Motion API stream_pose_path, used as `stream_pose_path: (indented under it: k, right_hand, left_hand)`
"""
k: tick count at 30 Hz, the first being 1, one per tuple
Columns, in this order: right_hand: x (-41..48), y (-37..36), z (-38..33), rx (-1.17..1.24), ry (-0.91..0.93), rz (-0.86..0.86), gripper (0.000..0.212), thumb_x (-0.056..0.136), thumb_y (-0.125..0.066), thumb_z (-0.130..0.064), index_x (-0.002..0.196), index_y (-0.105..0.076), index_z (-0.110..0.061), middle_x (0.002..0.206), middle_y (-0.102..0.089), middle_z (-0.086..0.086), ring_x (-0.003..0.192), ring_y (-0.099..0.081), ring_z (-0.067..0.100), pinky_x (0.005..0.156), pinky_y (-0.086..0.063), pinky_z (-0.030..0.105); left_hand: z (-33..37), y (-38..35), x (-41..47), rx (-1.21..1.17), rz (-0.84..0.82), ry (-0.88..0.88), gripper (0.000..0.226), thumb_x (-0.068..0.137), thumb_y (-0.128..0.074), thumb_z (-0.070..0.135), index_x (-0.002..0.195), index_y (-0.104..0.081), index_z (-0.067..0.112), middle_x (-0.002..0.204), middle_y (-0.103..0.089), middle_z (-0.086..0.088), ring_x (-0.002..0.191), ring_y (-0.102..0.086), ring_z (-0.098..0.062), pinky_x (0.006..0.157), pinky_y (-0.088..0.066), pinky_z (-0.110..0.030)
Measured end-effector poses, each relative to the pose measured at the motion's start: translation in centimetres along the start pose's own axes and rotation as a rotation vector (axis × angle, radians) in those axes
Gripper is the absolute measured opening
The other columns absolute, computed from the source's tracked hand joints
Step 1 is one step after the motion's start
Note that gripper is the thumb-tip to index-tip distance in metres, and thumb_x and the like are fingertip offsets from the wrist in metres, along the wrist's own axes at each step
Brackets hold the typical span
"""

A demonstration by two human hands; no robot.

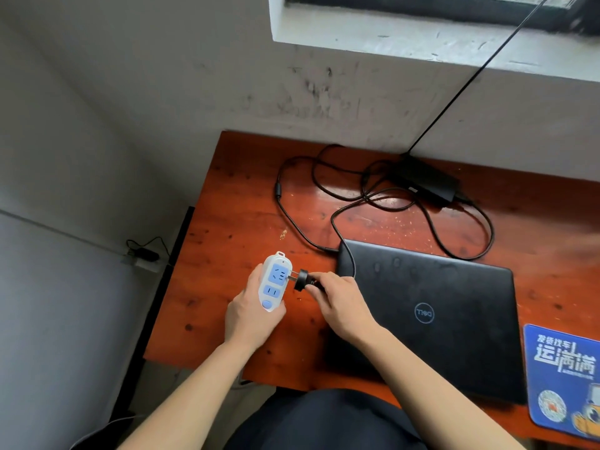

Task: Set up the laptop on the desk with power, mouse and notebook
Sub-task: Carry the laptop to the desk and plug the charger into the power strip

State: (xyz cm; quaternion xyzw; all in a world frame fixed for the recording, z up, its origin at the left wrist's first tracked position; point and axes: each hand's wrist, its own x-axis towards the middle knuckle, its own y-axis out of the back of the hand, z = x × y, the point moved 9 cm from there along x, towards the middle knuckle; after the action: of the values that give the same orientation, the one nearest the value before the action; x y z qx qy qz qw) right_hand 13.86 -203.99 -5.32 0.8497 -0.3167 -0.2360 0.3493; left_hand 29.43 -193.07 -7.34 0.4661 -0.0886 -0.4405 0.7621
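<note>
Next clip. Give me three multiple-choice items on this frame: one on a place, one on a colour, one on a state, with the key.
1. Where does the mouse pad lie?
A. on the desk, right of the laptop
B. on top of the laptop
C. under the laptop

2. What colour are the socket faces of the power strip?
A. red
B. green
C. blue

3. How is the laptop's lid?
A. half open
B. closed
C. fully open

Key:
1 A, it lies flat on the desk past the laptop's right edge.
2 C, both socket faces show blue on the white body.
3 B, the lid lies flat with its outer face up.
</note>
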Motion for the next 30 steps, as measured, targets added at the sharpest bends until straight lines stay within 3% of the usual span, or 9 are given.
stream_pose_path:
  k: [3,7,10,16,20,25,30]
  right_hand:
    - [-0.1,0.3,-0.2,-0.032,0.02,0.038,0.032,0.102,-0.053,-0.034,0.129,-0.061,-0.019,0.11,-0.07,0.0,0.095,-0.061,0.024,0.095,-0.038,0.033]
    - [-0.2,0.7,-0.3,-0.044,0.03,0.048,0.032,0.101,-0.055,-0.035,0.128,-0.061,-0.02,0.111,-0.07,-0.002,0.095,-0.061,0.025,0.094,-0.039,0.033]
    - [-0.4,1.1,-0.3,-0.024,0.019,0.048,0.028,0.099,-0.058,-0.036,0.123,-0.062,-0.022,0.108,-0.072,-0.002,0.089,-0.061,0.025,0.085,-0.042,0.033]
    - [-0.5,1.6,-0.4,-0.086,0.02,0.047,0.028,0.097,-0.059,-0.039,0.121,-0.062,-0.025,0.105,-0.073,-0.004,0.086,-0.062,0.024,0.07,-0.034,0.029]
    - [-0.4,1.8,-1.0,-0.159,0.049,0.022,0.028,0.096,-0.059,-0.041,0.116,-0.065,-0.023,0.097,-0.074,-0.002,0.086,-0.066,0.024,0.068,-0.043,0.032]
    - [-0.2,2.3,-2.4,-0.306,0.123,0.007,0.025,0.097,-0.058,-0.039,0.099,-0.069,-0.016,0.08,-0.068,0.003,0.072,-0.063,0.029,0.062,-0.027,0.03]
    - [0.4,2.3,-3.3,-0.392,0.128,-0.066,0.031,0.101,-0.048,-0.042,0.107,-0.066,-0.017,0.092,-0.069,0.002,0.081,-0.062,0.027,0.065,-0.028,0.031]
  left_hand:
    - [0.1,-0.1,-0.1,-0.001,0.005,0.003,0.079,0.08,-0.075,0.037,0.146,-0.032,0.027,0.109,-0.067,0.004,0.09,-0.067,-0.02,0.075,-0.06,-0.035]
    - [0.8,0.1,-0.3,0.009,0.028,-0.026,0.067,0.078,-0.075,0.038,0.135,-0.042,0.033,0.1,-0.067,0.01,0.083,-0.067,-0.018,0.064,-0.047,-0.022]
    - [1.1,0.2,-0.4,0.024,0.04,-0.027,0.062,0.077,-0.074,0.037,0.131,-0.044,0.035,0.098,-0.067,0.01,0.081,-0.066,-0.021,0.063,-0.044,-0.023]
    - [1.6,0.1,-0.2,0.037,0.033,-0.038,0.052,0.075,-0.075,0.038,0.118,-0.046,0.033,0.093,-0.065,0.009,0.078,-0.064,-0.023,0.061,-0.045,-0.027]
    - [1.8,0.0,-0.3,0.093,0.031,-0.095,0.061,0.076,-0.077,0.04,0.127,-0.044,0.029,0.1,-0.062,0.009,0.075,-0.056,-0.012,0.055,-0.038,-0.021]
    - [2.9,-0.4,-0.9,0.206,0.015,-0.211,0.072,0.078,-0.077,0.035,0.138,-0.039,0.022,0.103,-0.06,0.006,0.086,-0.061,-0.017,0.058,-0.048,-0.026]
    - [3.2,0.0,-1.0,0.212,0.039,-0.211,0.066,0.077,-0.078,0.028,0.132,-0.043,0.019,0.099,-0.06,0.004,0.083,-0.062,-0.019,0.054,-0.043,-0.024]
